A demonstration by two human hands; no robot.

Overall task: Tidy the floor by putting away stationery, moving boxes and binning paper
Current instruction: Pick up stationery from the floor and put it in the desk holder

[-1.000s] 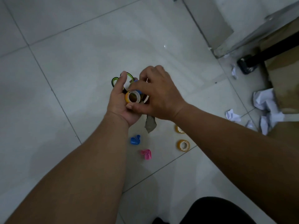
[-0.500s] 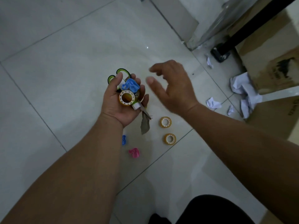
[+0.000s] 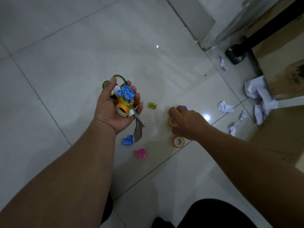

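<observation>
A small yellow-rimmed roll of clear tape (image 3: 171, 122) is lying on the glossy pale tiled floor (image 3: 65, 63), and the right hand (image 3: 187, 124) is curling its fingers (image 3: 172, 111) over it, pinching it. A matching second tape roll (image 3: 178, 142) is lying flat just beside that hand. The left hand (image 3: 115, 111), palm up, is cupping a bundle of stationery (image 3: 125, 104): tape rolls, a blue plastic clip and green-handled scissors with steel blades poking downward. A yellow block-shaped sharpener (image 3: 152, 105), a blue clip (image 3: 128, 140) and a pink clip (image 3: 140, 153) are lying nearby. Crumpled white paper (image 3: 225, 107) is lying near a brown cardboard box (image 3: 279, 66).
</observation>
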